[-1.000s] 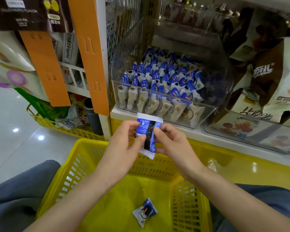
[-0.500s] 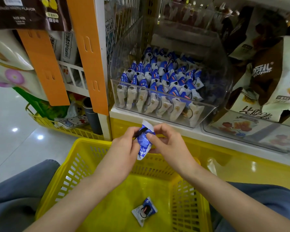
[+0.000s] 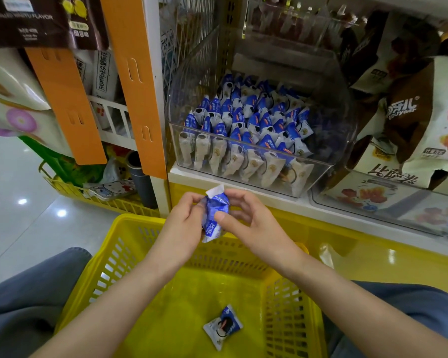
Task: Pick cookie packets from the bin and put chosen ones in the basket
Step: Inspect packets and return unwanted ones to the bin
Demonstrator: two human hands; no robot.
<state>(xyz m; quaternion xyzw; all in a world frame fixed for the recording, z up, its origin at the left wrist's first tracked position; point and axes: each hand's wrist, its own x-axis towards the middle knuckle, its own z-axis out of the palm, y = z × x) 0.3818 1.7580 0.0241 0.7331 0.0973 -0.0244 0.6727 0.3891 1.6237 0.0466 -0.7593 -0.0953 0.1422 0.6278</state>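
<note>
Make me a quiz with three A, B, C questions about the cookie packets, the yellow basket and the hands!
1. Where is the held packet?
A. Over the yellow basket
B. Inside the clear bin
C. On the floor

2. How many packets lie in the basket?
A. None
B. One
C. Five

3. What are the left hand and the right hand doing?
A. Both lie flat and empty
B. Both pinch the same packet
C. Only one touches it

Answers:
1 A: the held packet is up over the basket's back rim.
2 B: a single loose packet lies on the basket floor.
3 B: each hand pinches one side of the held packet.
</note>
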